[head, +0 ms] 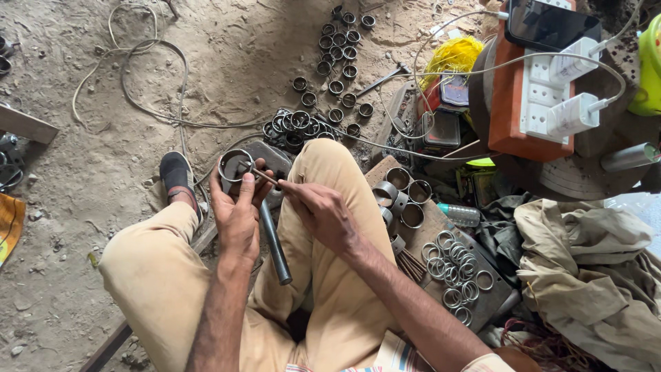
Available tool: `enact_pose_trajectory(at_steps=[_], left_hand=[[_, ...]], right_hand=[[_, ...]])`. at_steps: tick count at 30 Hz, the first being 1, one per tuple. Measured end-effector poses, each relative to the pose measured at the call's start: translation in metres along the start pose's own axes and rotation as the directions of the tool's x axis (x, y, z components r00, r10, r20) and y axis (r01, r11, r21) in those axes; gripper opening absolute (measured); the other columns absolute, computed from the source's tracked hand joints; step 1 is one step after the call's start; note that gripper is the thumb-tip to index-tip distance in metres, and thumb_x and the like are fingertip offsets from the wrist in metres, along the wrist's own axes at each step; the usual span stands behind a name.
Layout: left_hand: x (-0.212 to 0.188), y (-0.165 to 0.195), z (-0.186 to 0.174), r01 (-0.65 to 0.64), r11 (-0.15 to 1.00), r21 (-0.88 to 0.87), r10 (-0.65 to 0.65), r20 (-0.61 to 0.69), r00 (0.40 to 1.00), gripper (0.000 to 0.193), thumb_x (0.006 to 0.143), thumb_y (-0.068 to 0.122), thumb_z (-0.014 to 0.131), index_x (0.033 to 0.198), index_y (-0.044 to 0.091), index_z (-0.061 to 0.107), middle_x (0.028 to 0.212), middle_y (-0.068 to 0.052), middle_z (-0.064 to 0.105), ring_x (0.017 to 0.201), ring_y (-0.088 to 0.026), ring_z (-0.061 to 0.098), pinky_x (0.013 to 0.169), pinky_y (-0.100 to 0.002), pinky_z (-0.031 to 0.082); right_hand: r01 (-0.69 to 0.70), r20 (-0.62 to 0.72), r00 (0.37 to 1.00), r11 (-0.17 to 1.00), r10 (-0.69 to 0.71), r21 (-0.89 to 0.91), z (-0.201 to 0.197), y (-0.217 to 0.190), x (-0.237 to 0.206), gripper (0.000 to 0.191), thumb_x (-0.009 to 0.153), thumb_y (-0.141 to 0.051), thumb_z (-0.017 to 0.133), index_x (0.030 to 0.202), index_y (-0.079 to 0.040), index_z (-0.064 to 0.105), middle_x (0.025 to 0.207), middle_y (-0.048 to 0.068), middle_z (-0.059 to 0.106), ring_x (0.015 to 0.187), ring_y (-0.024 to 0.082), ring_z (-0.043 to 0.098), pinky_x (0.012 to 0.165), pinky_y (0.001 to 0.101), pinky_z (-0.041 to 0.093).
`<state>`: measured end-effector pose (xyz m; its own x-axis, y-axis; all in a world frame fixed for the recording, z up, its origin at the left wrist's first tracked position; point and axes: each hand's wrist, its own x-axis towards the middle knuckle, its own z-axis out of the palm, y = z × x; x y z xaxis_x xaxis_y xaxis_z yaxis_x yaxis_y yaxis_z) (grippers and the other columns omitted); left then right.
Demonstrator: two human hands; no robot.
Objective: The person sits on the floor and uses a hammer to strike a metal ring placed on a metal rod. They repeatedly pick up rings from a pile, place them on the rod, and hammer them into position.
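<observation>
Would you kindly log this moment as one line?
left hand: holds metal ring | right hand: thin rod at ring | seated, sandy floor

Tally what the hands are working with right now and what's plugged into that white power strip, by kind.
Short metal ring sleeve, held in the left hand: 1
Thin rod, pinched in the right hand: 1
White chargers plugged into the power strip: 2
Total: 4
</observation>
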<state>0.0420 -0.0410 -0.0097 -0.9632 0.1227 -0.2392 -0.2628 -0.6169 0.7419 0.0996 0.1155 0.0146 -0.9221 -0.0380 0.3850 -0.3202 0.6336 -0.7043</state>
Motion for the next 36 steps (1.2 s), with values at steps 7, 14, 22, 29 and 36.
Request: enact_pose_trajectory(at_steps=[7,14,22,29,36], left_hand=[[0.003,-0.005,-0.009,-0.013,1.0,0.014,0.013,-0.016,1.0,0.059,0.107,0.003,0.054,0.157,0.016,0.026,0.129,-0.019,0.067,0.104,-0.026,0.072,0.09,-0.036,0.062],[-0.008,-0.012,-0.018,0.019,1.0,0.001,-0.019,0.018,1.0,0.05,0.114,0.007,0.052,0.155,0.02,0.026,0.134,-0.019,0.067,0.1,-0.03,0.076,0.085,-0.04,0.065],[0.002,-0.004,-0.027,0.022,1.0,0.014,-0.024,0.1,0.995,0.046,0.12,0.004,0.055,0.158,0.013,0.03,0.138,-0.021,0.065,0.106,-0.031,0.074,0.094,-0.039,0.064],[0.006,0.005,-0.015,0.06,0.998,0.008,-0.06,0.124,0.99,0.044,0.123,0.003,0.056,0.156,0.013,0.03,0.135,-0.021,0.062,0.105,-0.029,0.073,0.096,-0.037,0.064],[0.005,-0.004,-0.013,0.098,0.995,-0.024,-0.096,0.09,0.991,0.044,0.12,0.002,0.057,0.155,0.01,0.031,0.134,-0.021,0.062,0.107,-0.029,0.075,0.097,-0.039,0.065]], right_hand=[[0.0,-0.022,1.0,1.0,0.0,0.03,0.002,0.001,-0.002,0.026,0.101,-0.008,0.067,0.128,-0.007,0.067,0.105,0.013,0.074,0.089,0.028,0.073,0.079,0.0379,0.059],[0.064,-0.035,0.997,0.99,-0.069,-0.125,-0.02,-0.01,-0.018,0.034,0.099,-0.017,0.071,0.13,-0.006,0.064,0.121,0.013,0.07,0.111,0.03,0.069,0.099,0.0406,0.056],[-0.189,-0.065,0.982,0.896,0.177,-0.401,-0.122,0.021,-0.078,0.034,0.094,-0.001,0.068,0.128,-0.004,0.068,0.117,0.014,0.072,0.104,0.028,0.072,0.091,0.0412,0.059],[-0.452,0.016,0.753,0.534,0.658,-0.715,-0.237,0.065,-0.168,0.031,0.09,-0.015,0.073,0.121,-0.009,0.071,0.107,0.015,0.073,0.094,0.037,0.07,0.079,0.0469,0.055],[-0.634,0.064,0.466,0.384,0.883,-0.671,-0.26,0.105,-0.26,0.045,0.072,-0.012,0.082,0.115,-0.009,0.068,0.1,0.014,0.074,0.096,0.032,0.073,0.083,0.0435,0.058]])
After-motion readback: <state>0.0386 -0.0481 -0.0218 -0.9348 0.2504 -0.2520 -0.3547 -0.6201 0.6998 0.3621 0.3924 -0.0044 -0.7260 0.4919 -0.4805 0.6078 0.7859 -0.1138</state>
